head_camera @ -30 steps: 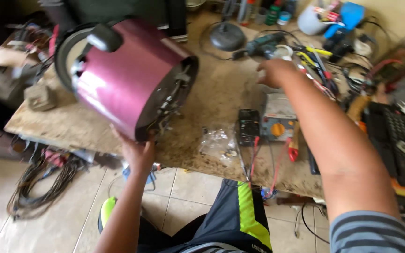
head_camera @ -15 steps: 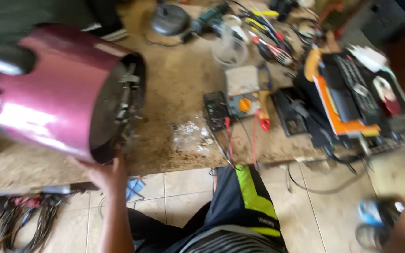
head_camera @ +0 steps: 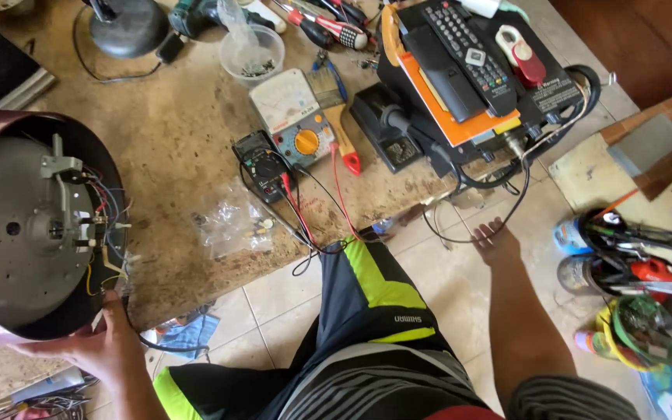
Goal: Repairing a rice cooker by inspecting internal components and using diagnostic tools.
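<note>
Our left hand [head_camera: 99,346] grips the rim of the magenta cooker shell [head_camera: 29,225], tipped on the tabletop [head_camera: 180,132] — our right hand [head_camera: 495,237], open and empty, has swung down toward the floor's tools [head_camera: 631,264].

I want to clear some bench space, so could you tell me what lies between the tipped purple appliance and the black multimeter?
In the head view, a clear plastic bag of small parts lies on the bench between the purple appliance and the black multimeter.

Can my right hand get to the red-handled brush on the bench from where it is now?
Probably yes. The right hand hangs open and empty just off the bench edge, and only loose red and black wires lie between it and the brush.
</note>
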